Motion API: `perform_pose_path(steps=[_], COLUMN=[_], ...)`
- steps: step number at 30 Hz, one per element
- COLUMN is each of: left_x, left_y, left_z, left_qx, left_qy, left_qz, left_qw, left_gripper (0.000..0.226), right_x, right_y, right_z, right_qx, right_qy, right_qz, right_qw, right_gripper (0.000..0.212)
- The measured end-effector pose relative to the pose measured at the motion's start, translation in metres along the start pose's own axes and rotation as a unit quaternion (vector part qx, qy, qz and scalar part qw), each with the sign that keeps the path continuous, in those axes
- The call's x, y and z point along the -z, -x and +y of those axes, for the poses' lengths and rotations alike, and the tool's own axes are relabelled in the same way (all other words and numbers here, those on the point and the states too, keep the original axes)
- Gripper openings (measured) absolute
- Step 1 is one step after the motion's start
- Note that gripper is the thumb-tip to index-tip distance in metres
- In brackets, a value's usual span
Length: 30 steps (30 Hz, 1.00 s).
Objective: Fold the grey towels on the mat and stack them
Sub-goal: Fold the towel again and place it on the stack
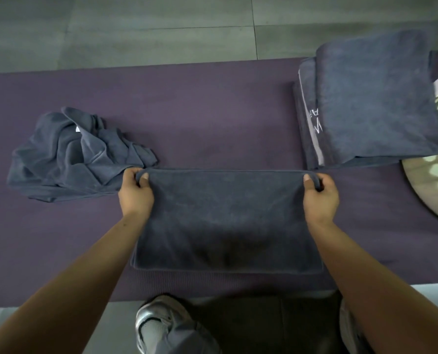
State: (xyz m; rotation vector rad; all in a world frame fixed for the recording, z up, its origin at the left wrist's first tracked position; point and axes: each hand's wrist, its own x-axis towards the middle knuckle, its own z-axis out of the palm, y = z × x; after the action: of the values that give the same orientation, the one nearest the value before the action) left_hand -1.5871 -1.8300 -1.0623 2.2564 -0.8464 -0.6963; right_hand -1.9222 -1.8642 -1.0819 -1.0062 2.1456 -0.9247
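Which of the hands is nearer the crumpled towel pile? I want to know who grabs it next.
Left. The left hand pinches the half-folded towel corner right beside the crumpled towel pile; the right hand grips the opposite corner, farther away.

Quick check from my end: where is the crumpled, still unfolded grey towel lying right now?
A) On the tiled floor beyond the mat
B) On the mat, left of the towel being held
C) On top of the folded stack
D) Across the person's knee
B: the crumpled towel lies on the purple mat, just left of the left hand, which grips a corner of the flat towel.
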Motion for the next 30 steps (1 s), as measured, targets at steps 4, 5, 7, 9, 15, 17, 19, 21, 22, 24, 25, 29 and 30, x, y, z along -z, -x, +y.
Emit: perform_pose_path(steps=[4, 5, 7, 9, 15, 17, 19, 21, 22, 24, 25, 29, 30], left_x=[-0.007, -0.008, -0.009, -0.013, -0.039, -0.047, -0.058, -0.063, -0.063, -0.055, -0.049, -0.026, -0.025], left_y=[-0.011, -0.013, -0.015, -0.006, 0.055, 0.072, 0.082, 0.077, 0.071, 0.058, 0.054, 0.048, 0.049], left_z=[0.005, 0.006, 0.006, 0.001, -0.031, -0.035, -0.036, -0.037, -0.041, -0.052, -0.057, -0.067, -0.068], left_qx=[0.030, 0.034, 0.032, 0.001, -0.251, -0.336, -0.414, -0.424, -0.414, -0.374, -0.348, -0.277, -0.269], left_qy=[-0.059, -0.071, -0.076, -0.099, -0.291, -0.324, -0.367, -0.418, -0.435, -0.440, -0.437, -0.433, -0.427], left_qz=[0.006, 0.004, -0.005, -0.021, -0.057, -0.110, -0.165, -0.190, -0.188, -0.182, -0.179, -0.181, -0.182], left_qw=[0.998, 0.997, 0.997, 0.995, 0.921, 0.877, 0.817, 0.781, 0.777, 0.796, 0.810, 0.839, 0.844], left_gripper=[0.019, 0.020, 0.024, 0.036, 0.078, 0.073, 0.068, 0.068, 0.069, 0.073, 0.074, 0.074, 0.075], right_x=[-0.004, -0.006, -0.007, -0.009, -0.028, -0.039, -0.054, -0.067, -0.069, -0.062, -0.055, -0.024, -0.021], right_y=[-0.009, -0.012, -0.012, -0.003, 0.050, 0.066, 0.083, 0.087, 0.082, 0.062, 0.050, 0.023, 0.022], right_z=[0.000, -0.001, -0.005, -0.008, 0.011, 0.016, 0.015, 0.015, 0.016, 0.021, 0.026, 0.039, 0.040], right_qx=[-0.009, -0.015, -0.033, -0.003, 0.194, 0.259, 0.352, 0.430, 0.434, 0.373, 0.335, 0.266, 0.262], right_qy=[0.049, 0.077, 0.134, 0.190, 0.284, 0.329, 0.351, 0.379, 0.394, 0.415, 0.420, 0.441, 0.444], right_qz=[0.005, 0.003, -0.001, 0.021, 0.001, -0.038, -0.119, -0.199, -0.214, -0.212, -0.193, -0.138, -0.151], right_qw=[0.999, 0.997, 0.990, 0.982, 0.939, 0.907, 0.860, 0.795, 0.781, 0.802, 0.821, 0.846, 0.843], right_gripper=[0.019, 0.022, 0.029, 0.034, 0.072, 0.069, 0.063, 0.058, 0.059, 0.064, 0.066, 0.070, 0.071])
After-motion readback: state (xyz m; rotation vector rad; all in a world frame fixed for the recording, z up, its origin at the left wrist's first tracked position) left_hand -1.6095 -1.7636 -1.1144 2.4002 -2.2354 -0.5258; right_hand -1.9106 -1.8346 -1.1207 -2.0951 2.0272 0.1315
